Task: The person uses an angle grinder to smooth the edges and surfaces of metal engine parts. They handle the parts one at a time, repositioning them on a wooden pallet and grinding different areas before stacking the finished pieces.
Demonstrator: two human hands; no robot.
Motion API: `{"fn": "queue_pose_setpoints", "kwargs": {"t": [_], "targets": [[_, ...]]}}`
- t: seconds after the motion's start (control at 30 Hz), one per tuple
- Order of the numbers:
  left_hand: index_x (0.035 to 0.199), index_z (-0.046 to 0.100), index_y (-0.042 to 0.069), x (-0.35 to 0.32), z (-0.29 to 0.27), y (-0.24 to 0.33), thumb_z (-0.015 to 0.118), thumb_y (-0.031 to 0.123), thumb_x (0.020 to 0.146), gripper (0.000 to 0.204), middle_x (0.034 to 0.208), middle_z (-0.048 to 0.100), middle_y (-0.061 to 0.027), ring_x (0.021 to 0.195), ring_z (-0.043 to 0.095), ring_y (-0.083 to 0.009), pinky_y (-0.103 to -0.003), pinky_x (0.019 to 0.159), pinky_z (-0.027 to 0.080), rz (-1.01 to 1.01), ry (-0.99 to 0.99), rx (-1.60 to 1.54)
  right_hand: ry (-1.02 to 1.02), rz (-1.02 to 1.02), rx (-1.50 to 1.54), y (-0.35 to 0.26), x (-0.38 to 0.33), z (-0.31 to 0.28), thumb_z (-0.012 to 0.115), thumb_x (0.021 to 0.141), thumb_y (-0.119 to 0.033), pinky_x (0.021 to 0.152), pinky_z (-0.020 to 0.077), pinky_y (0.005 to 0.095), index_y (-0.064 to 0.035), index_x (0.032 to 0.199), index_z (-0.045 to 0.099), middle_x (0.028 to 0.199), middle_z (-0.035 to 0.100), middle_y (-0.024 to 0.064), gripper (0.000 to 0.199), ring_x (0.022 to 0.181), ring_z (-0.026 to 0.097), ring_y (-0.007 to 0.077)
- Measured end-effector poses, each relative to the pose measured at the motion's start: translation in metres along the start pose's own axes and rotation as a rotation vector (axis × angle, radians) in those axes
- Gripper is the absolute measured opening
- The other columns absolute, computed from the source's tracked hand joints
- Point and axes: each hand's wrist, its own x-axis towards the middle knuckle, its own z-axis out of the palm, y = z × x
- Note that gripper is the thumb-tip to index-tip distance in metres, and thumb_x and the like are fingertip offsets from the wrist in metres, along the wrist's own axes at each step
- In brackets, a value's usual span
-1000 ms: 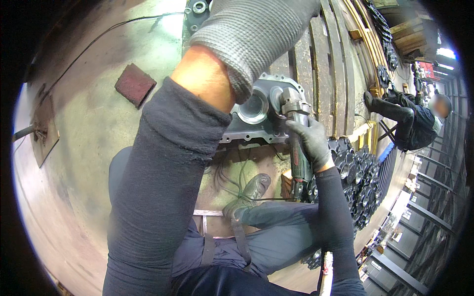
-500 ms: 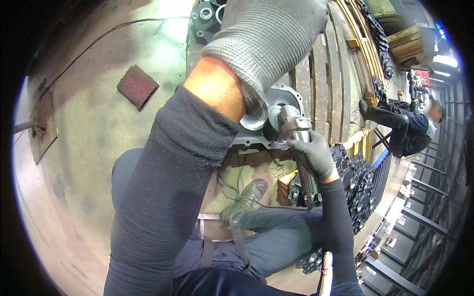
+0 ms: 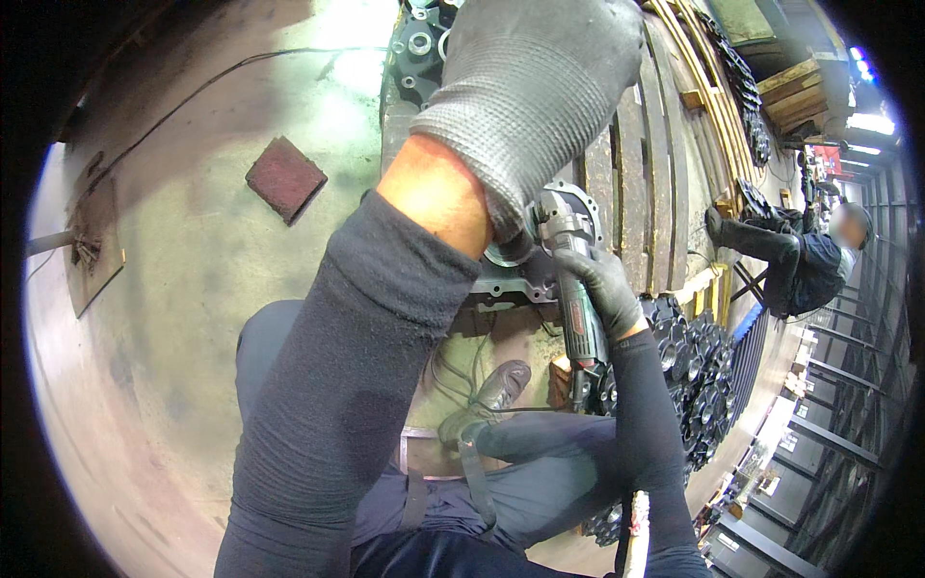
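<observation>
Your gloved right hand point(image 3: 609, 291) has its grip around the angle grinder point(image 3: 580, 323), whose front end is over the metal casting point(image 3: 511, 288). Your gloved left hand point(image 3: 544, 82) hides part of that casting; its fingers are unseen, so I cannot tell its grip.

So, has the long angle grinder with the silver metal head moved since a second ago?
Yes. The silver-headed angle grinder has moved slightly left against the grey metal casting, whose right rim now shows beside it.
</observation>
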Motion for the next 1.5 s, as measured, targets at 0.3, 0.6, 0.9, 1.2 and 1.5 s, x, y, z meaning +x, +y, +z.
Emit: {"fn": "queue_pose_setpoints", "kwargs": {"t": [0.3, 0.6, 0.9, 1.2, 1.5], "targets": [[0.102, 0.077, -0.004, -0.003, -0.015, 0.012, 0.058, 0.029, 0.111, 0.039, 0.083, 0.076, -0.0192, 0.081, 0.075, -0.0305, -0.044, 0.08, 0.057, -0.076, -0.001, -0.109, -0.171, -0.291, -0.241, -0.008, 0.022, 0.008, 0.086, 0.093, -0.031, 0.077, 0.0595, 0.0338, 0.004, 0.121, 0.076, 0.1, 0.079, 0.0095, 0.045, 0.084, 0.073, 0.0157], [0.097, 0.077, -0.006, 0.001, -0.025, 0.016, 0.061, 0.026, 0.106, 0.036, 0.091, 0.076, -0.0283, 0.092, 0.076, -0.042, -0.049, 0.088, 0.057, -0.069, 0.015, -0.024, -0.091, -0.154, -0.624, -0.038, 0.021, 0.035, 0.089, 0.08, -0.049, 0.096, 0.0591, 0.0446, 0.006, 0.127, 0.073, 0.111, 0.08, 0.0273, 0.073, 0.104, 0.079, 0.0371], [0.102, 0.078, -0.006, -0.017, -0.05, 0.011, 0.06, 0.024, 0.105, 0.035, 0.098, 0.076, -0.0313, 0.098, 0.076, -0.0448, -0.05, 0.093, 0.058, 0.067, 0.056, -0.062, -0.029, -0.171, -0.781, -0.066, -0.005, 0.032, 0.088, 0.076, -0.047, 0.096, 0.0602, 0.0464, 0.0027, 0.125, 0.075, 0.11, 0.08, 0.0267, 0.071, 0.103, 0.08, 0.0388], [0.102, 0.077, -0.006, -0.018, -0.048, 0.013, 0.059, 0.023, 0.105, 0.035, 0.098, 0.077, -0.0302, 0.098, 0.077, -0.0438, -0.05, 0.092, 0.058, 0.121, 0.111, -0.04, 0.054, -0.201, -1.001, -0.061, 0.012, 0.034, 0.086, 0.076, -0.049, 0.098, 0.0598, 0.0474, 0.002, 0.123, 0.077, 0.111, 0.08, 0.0281, 0.07, 0.105, 0.079, 0.0404], [0.103, 0.077, -0.006, -0.02, -0.063, 0.018, 0.059, 0.021, 0.105, 0.033, 0.097, 0.077, -0.0303, 0.097, 0.077, -0.0435, -0.049, 0.091, 0.059, 0.1, 0.052, -0.071, 0.063, -0.227, -1.233, -0.067, -0.01, 0.055, 0.083, 0.08, -0.048, 0.098, 0.0582, 0.0517, 0.001, 0.119, 0.071, 0.111, 0.078, 0.0293, 0.063, 0.109, 0.076, 0.0457]]}}
